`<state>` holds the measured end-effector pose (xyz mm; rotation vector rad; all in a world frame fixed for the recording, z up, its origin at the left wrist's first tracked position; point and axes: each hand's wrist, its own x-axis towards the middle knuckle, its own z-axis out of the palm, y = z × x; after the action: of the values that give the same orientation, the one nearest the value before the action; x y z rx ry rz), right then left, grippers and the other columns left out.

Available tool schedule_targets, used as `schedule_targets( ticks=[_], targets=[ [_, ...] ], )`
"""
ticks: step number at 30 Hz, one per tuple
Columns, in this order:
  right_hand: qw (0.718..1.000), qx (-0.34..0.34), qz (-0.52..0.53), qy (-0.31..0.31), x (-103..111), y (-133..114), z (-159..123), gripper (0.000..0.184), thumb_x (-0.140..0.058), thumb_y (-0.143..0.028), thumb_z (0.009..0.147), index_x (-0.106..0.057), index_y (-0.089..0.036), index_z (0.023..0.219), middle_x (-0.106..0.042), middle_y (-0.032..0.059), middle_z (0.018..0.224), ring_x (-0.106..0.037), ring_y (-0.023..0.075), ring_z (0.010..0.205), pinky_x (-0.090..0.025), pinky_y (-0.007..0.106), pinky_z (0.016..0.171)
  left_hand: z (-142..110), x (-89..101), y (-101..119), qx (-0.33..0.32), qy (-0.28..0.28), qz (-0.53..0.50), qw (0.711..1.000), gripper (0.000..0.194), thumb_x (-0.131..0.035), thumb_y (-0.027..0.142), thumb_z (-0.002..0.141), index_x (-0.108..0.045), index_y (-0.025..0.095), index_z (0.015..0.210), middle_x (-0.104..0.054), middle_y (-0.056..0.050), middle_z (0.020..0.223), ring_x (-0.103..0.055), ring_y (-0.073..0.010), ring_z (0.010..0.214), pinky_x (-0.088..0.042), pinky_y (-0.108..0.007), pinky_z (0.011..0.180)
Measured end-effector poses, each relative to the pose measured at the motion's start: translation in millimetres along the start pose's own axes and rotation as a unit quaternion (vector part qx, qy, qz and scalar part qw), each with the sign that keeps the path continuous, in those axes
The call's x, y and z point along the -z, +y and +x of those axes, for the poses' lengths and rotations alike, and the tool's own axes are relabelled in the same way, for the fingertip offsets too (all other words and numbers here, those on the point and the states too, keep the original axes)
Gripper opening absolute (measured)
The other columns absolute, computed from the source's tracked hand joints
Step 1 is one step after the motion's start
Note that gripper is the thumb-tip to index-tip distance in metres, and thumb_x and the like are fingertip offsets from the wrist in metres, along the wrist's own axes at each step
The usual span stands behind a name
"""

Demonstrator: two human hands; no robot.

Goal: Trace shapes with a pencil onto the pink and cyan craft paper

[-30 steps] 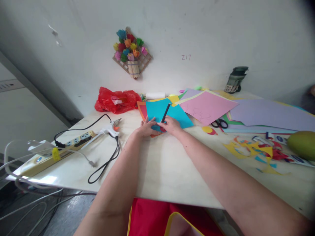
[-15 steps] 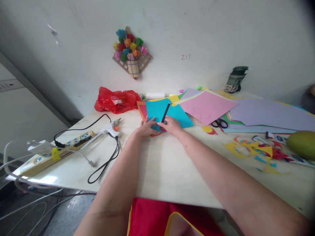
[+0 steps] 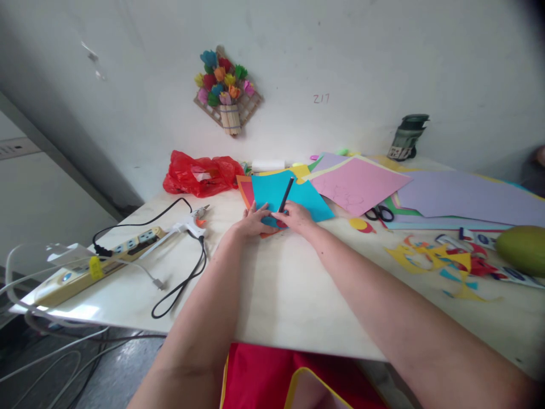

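Note:
A sheet of blue paper [image 3: 272, 184] lies on the table over orange and red sheets [image 3: 246, 190]. My left hand [image 3: 256, 220] rests flat on its lower left part with the fingers apart. Between the fingers of my right hand [image 3: 298, 217] is a black pen [image 3: 286, 193], tilted, its lower end down at the blue sheet. A small dark red piece [image 3: 281, 223] shows under my right hand, mostly covered. Beside that hand, a yellow and a red paper circle [image 3: 358, 224] overlap on the table.
Black-handled scissors [image 3: 380, 213] lie by pink paper [image 3: 360, 182] at right. Yellow paper scraps [image 3: 411, 257], glue tubes and a green fruit [image 3: 523, 250] are farther right. At left are a glue gun [image 3: 193, 221], a power strip [image 3: 102, 267] and a red plastic bag [image 3: 202, 173].

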<state>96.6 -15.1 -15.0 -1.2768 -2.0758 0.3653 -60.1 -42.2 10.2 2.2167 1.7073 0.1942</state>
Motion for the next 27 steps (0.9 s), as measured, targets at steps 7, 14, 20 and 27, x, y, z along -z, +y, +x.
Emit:
schedule_targets(
  ticks=[7, 14, 20, 27],
  targets=[
    [1.0, -0.01, -0.001, -0.007, 0.5, -1.0, -0.4, 0.027, -0.053, -0.044, 0.075, -0.064, -0.019, 0.077, -0.062, 0.0034, 0.09, -0.056, 0.0112, 0.072, -0.038, 0.02, 0.059, 2.0, -0.6, -2.2, 0.001, -0.01, 0.003, 1.0, 0.06, -0.057, 0.055, 0.062, -0.049, 0.03, 0.116, -0.015, 0.003, 0.144, 0.006, -0.0295, 0.13, 0.002, -0.051, 0.102],
    [1.0, -0.01, 0.001, -0.011, 1.7, -1.6, -0.7, 0.027, -0.053, -0.043, 0.074, -0.064, -0.019, 0.077, -0.062, 0.0036, 0.09, -0.056, 0.0115, 0.072, -0.038, 0.021, 0.06, 2.7, -1.4, -3.7, 0.0, -0.006, 0.002, 1.0, 0.058, -0.057, 0.056, 0.063, -0.049, 0.032, 0.115, -0.016, 0.005, 0.144, 0.004, -0.0299, 0.13, 0.002, -0.051, 0.102],
    [1.0, -0.01, 0.001, -0.012, 1.8, -1.8, -1.2, 0.027, -0.054, -0.043, 0.074, -0.064, -0.018, 0.076, -0.062, 0.0037, 0.089, -0.056, 0.0115, 0.072, -0.038, 0.02, 0.059, 2.1, -1.1, -2.5, 0.001, -0.007, 0.004, 1.0, 0.06, -0.056, 0.055, 0.063, -0.048, 0.031, 0.117, -0.017, 0.004, 0.144, 0.004, -0.0299, 0.13, 0.002, -0.05, 0.102],
    [1.0, -0.013, 0.006, -0.019, 2.4, -1.6, -0.2, 0.027, -0.054, -0.043, 0.074, -0.064, -0.018, 0.076, -0.062, 0.004, 0.089, -0.056, 0.012, 0.072, -0.039, 0.021, 0.059, 3.2, -1.9, -4.3, 0.0, -0.007, 0.006, 1.0, 0.061, -0.056, 0.057, 0.062, -0.048, 0.032, 0.117, -0.017, 0.005, 0.144, 0.005, -0.0301, 0.13, 0.001, -0.051, 0.102]
  ],
)
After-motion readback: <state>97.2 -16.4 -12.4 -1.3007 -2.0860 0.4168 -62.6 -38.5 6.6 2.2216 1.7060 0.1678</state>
